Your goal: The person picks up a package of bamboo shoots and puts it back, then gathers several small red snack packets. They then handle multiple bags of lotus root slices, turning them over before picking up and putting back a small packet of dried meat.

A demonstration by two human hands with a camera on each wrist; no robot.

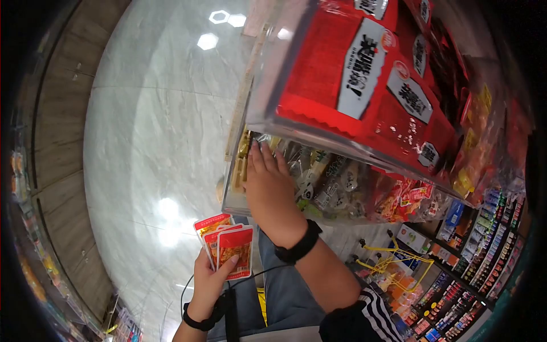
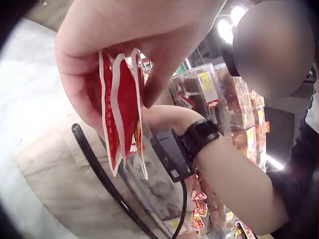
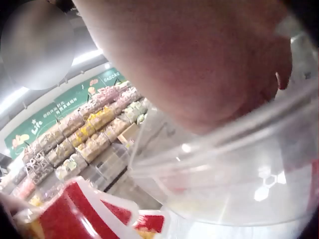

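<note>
My left hand (image 1: pixel 208 279) pinches a small fan of red and gold snack packets (image 1: pixel 235 251), thumb across the front one. In the left wrist view the packets (image 2: pixel 119 109) hang edge-on below the curled fingers, their white sealed borders showing. My right hand (image 1: pixel 270 191) reaches over a clear plastic bin (image 1: pixel 232 196), fingers stretched out toward its far end. Wrapped snacks (image 1: pixel 333 179) in clear and dark packaging fill the bin beside that hand. The right thumb is hidden in the head view. The right wrist view shows the palm (image 3: pixel 199 59) close against clear plastic.
Above the bin juts another clear box (image 1: pixel 268 114) full of large red snack bags (image 1: pixel 325 74). Red-and-white packets (image 1: pixel 407 196) lie further right. A yellow wire rack (image 1: pixel 393 262) and stocked shelves (image 1: pixel 484 245) stand beyond. Pale tiled floor (image 1: pixel 154 142) spreads at left.
</note>
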